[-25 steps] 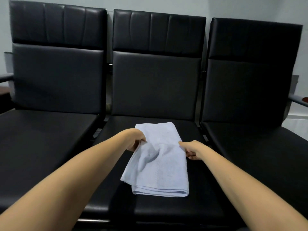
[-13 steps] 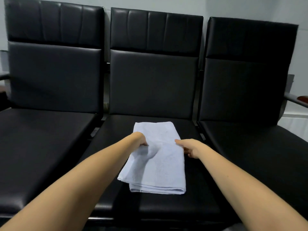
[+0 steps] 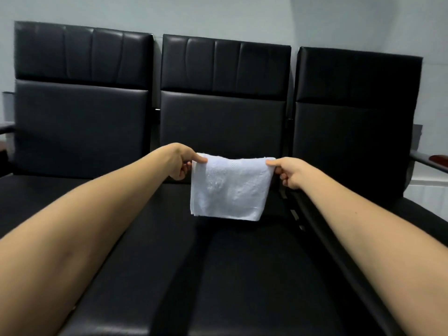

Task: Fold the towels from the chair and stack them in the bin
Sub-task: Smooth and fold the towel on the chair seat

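Two pinches: left grip [image 3: 181, 163], right grip [image 3: 289, 172] on towel [image 3: 230, 190] top corners; long axis level, hanging down.

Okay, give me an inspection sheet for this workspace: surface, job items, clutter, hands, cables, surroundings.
Surface: black padded middle chair seat, in a row of three.
Job's things: white towel, folded, held up and hanging from its top edge, apparently off the seat; bin not in view.
Clutter: nothing seen.
Grippers: left hand pinches the towel's top left corner; right hand pinches the top right corner.
Cables: nothing seen.
Surroundings: left chair, right chair, pale wall behind.
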`<state>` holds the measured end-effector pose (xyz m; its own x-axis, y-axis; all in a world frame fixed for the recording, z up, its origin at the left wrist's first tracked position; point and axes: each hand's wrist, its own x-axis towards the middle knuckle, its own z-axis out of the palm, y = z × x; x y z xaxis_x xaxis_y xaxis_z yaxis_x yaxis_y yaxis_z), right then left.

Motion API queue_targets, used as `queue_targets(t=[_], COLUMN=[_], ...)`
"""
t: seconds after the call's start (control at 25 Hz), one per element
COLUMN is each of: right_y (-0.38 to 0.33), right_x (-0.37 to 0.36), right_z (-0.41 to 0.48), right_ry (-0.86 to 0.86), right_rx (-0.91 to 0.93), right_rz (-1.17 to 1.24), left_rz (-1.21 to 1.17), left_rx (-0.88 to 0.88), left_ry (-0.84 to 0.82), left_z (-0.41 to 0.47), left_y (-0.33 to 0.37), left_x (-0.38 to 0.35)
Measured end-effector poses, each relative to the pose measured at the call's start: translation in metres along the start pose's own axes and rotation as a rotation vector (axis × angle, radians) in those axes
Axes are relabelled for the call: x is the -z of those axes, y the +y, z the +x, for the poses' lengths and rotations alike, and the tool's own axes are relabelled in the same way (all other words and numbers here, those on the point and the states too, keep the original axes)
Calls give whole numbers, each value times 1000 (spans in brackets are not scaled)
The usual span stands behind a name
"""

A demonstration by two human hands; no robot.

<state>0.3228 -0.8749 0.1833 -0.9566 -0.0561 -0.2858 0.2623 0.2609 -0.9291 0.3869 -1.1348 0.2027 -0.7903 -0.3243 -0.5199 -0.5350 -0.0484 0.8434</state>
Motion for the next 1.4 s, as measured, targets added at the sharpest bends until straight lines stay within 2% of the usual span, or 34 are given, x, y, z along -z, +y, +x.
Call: queue_targets(t=[0.16, 0.28, 0.36, 0.44, 0.52, 0.56, 0.68, 0.72, 0.76, 0.84, 0.92, 1.0, 1.12, 1.2, 1.4], right_y=[-32, -50, -48, -28, 4, 24, 65, 72, 77, 82, 87, 97, 108, 111, 118], right_x=[-3, -5, -6, -3, 6, 13, 30, 32, 32, 24, 8, -14, -40, -51, -60], right_z=[7, 11, 13, 11, 2, -5, -24, -26, -27, -26, -25, -26, -27, -26, -33], right_ry=[-41, -35, -28, -14, -49, -121, -517, -580, -576, -457, -350, -268, -153, -143, -166], right_rx=[106, 262, 343, 345, 266, 176, -176, -262, -308, -318, -318, -340, -335, -327, -323], right_rz=[209, 427, 510, 473, 238, 48, -582, -744, -851, -843, -692, -580, -409, -306, -265], left_rz=[-235, -389, -383, -219, 188, 417, 998, 1167, 1290, 1416, 1389, 1143, 802, 749, 636], left_rx=[-134, -405, -581, -619, -499, -392, 6, 159, 270, 289, 199, 162, 188, 142, 90], left_ry=[-75, -138, -112, -147, -229, -269, -511, -595, -610, -451, -232, -102, -24, -2, -56], left_z=[8, 7, 10, 11, 7, 6, 1, 1, -1, -1, 5, 16, 24, 23, 7], left_y=[25, 39, 38, 22, -3, -18, -49, -55, -59, -66, -78, -95, -119, -126, -122], left_x=[-4, -11, -11, -3, 9, 16, 24, 23, 20, 12, 3, -10, -30, -39, -51])
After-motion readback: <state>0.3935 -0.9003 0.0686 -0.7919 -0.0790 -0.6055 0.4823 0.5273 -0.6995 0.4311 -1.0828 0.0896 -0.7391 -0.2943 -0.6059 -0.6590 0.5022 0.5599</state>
